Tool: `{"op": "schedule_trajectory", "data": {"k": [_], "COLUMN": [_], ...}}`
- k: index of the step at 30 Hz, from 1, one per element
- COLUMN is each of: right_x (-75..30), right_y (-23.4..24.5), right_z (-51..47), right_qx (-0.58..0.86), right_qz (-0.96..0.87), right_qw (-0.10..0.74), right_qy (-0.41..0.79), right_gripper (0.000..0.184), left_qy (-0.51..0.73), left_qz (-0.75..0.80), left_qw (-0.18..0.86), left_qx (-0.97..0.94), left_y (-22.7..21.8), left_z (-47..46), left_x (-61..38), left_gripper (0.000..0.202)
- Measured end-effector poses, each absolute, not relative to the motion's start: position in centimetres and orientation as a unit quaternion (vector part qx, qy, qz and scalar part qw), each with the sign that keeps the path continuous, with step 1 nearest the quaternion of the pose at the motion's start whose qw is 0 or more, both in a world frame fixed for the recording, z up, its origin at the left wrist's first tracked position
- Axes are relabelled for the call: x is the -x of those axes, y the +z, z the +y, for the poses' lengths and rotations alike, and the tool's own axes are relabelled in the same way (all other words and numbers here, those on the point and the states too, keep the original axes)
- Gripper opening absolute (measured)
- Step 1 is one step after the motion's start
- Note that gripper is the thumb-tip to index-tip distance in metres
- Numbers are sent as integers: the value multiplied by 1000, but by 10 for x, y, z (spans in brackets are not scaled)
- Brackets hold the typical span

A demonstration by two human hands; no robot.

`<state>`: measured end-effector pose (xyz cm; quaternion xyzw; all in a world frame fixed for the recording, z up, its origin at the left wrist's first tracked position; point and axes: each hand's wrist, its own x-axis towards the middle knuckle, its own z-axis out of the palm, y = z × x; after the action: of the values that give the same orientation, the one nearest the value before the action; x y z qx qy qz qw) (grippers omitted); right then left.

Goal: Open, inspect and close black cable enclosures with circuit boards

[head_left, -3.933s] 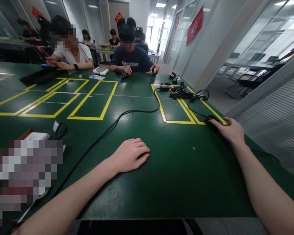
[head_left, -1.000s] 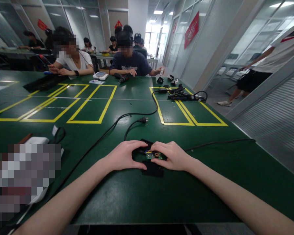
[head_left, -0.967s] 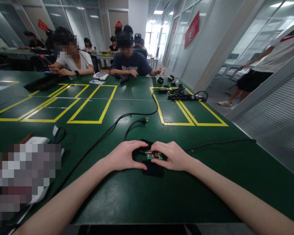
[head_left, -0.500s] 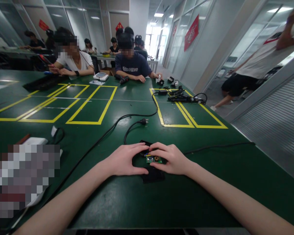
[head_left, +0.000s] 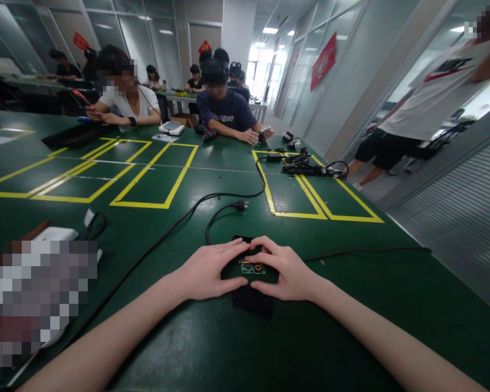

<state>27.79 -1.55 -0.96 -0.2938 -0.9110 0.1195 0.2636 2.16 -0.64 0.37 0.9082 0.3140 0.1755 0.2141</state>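
A small green circuit board (head_left: pixel 253 268) with a round copper-coloured coil lies between my hands, with thin blue and yellow wires at its back edge. Black casing (head_left: pixel 240 239) shows behind it, partly under my fingers. A flat black piece (head_left: pixel 253 302) rests on the table just in front. My left hand (head_left: pixel 214 270) curves round the left side, fingers stretched and apart from the thumb, fingertips at the black casing. My right hand (head_left: pixel 283 270) bends its fingers over the board's right side, a fingertip touching its top and the thumb at its front edge.
A black cord with a plug (head_left: pixel 240 205) lies behind the hands, and a longer cable (head_left: pixel 196 202) crosses the green table (head_left: pixel 179 343). Yellow tape (head_left: pixel 141 204) marks rectangles. A blurred-out item (head_left: pixel 36 305) is at left. Co-workers sit across; a person stands at right.
My right fingers and thumb have spread wider round the board, and more of its surface shows. The board has shifted slightly left. Across the table, a co-worker's hands have come together on a small object.
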Motion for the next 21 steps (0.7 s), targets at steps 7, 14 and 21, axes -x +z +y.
{"op": "schedule_trajectory", "data": {"k": [7,14,21], "right_x": [-277,-277,-280], "right_y": [-7,-6,-7], "right_z": [-15,-15,-12], "right_qx": [292,315,321], "right_qz": [-921,-921,-921], "right_qw": [252,226,212], "right_qy": [61,45,57], "right_gripper": [37,41,46], "left_qy": [183,249,233], "left_qz": [315,328,379], "left_qw": [207,174,154], "left_qx": [-908,-895,-882], "left_y": [-1,3,1], "left_z": [-5,-3,-1], "left_x": [-20,-18,-21], "left_gripper": [60,38,25]}}
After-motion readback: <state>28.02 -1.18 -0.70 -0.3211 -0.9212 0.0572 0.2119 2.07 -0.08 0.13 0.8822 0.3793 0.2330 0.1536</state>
